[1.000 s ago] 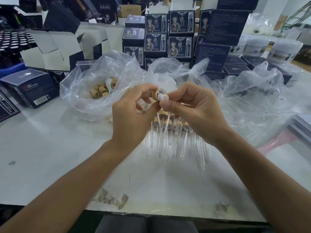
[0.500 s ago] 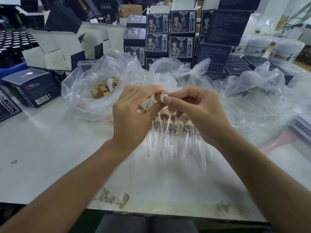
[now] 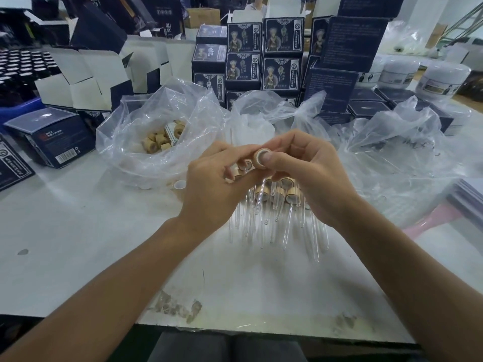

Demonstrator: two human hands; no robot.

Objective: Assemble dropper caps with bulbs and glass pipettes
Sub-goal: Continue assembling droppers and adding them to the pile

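Head view: pressed the white bulb, a second ago still outside the cap (image 3: 260,158), fully in with the right hand (image 3: 311,176) thumb; left hand (image 3: 209,189) pinched the cap above the table (image 3: 78,231) (spare caps tucked in its palm). Pipette probably next.

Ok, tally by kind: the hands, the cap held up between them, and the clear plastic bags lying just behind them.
Hands: 2, the left hand and the right hand
Wooden cap held between them: 1
Clear plastic bags: 3, the left bag with loose caps, the middle bag and the right bag
Total: 6
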